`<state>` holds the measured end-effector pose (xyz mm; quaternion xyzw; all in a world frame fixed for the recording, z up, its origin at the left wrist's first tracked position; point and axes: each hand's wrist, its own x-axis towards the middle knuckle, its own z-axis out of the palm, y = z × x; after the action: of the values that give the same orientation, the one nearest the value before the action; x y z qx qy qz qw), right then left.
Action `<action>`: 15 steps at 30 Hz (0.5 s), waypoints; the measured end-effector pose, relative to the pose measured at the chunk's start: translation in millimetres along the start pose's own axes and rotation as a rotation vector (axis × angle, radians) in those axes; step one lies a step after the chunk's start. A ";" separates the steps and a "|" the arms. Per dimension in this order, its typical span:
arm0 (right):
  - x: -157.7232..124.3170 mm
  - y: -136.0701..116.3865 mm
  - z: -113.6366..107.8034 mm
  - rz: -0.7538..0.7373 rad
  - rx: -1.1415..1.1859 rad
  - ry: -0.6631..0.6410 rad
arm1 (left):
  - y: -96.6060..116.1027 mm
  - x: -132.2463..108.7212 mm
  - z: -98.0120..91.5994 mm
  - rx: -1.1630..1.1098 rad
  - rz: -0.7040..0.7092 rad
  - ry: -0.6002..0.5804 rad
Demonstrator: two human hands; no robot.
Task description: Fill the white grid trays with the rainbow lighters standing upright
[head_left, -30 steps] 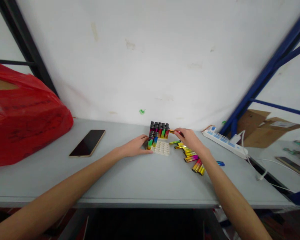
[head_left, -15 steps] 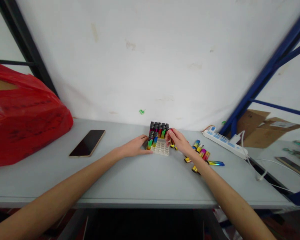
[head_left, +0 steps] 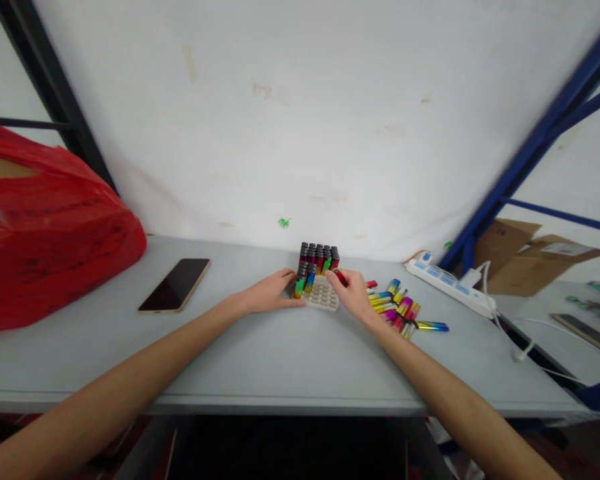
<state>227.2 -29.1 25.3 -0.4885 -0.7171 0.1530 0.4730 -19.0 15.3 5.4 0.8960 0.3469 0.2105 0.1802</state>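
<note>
A white tray (head_left: 323,298) with rows of round-edged slots sits near the wall. Upright lighters (head_left: 319,256) with black tops and shiny coloured bodies fill its back rows, and more stand along its left side. My left hand (head_left: 269,293) holds the tray's left side, thumb at the front corner and fingers farther back. Just over the tray's right part, my right hand (head_left: 351,291) pinches a red lighter (head_left: 340,277). To the right of that hand lies a loose pile of shiny multicoloured lighters (head_left: 404,306).
A dark-screened phone (head_left: 175,285) lies on the left of the grey table (head_left: 280,360). Beyond it stands a bulging red plastic bag (head_left: 55,233). A white power strip (head_left: 450,287) with cables and a cardboard box (head_left: 520,260) are at the right, beside a blue metal frame (head_left: 525,140).
My right hand has turned and shifted slightly, so the red lighter in it shows more plainly and more of the loose pile is uncovered. The left hand has stayed on the tray.
</note>
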 end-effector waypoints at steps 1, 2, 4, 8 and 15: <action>0.3 0.5 1.1 0.010 -0.011 0.003 | -0.4 0.0 0.1 0.001 0.000 0.003; 0.7 1.1 2.1 0.021 -0.020 0.004 | -0.8 -0.1 0.2 0.001 0.002 0.006; 1.8 2.0 3.4 0.042 -0.037 0.000 | -1.4 -0.1 0.6 0.002 0.007 0.012; 3.6 1.9 2.9 0.023 -0.090 -0.022 | -1.5 -0.1 1.1 0.001 0.011 0.012; 1.1 0.3 -0.5 -0.044 -0.107 -0.173 | -1.7 0.1 0.7 0.006 0.011 0.004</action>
<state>227.7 -28.2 25.9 -0.4820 -0.7730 0.1457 0.3859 -19.5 16.5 4.1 0.8980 0.3432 0.2123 0.1755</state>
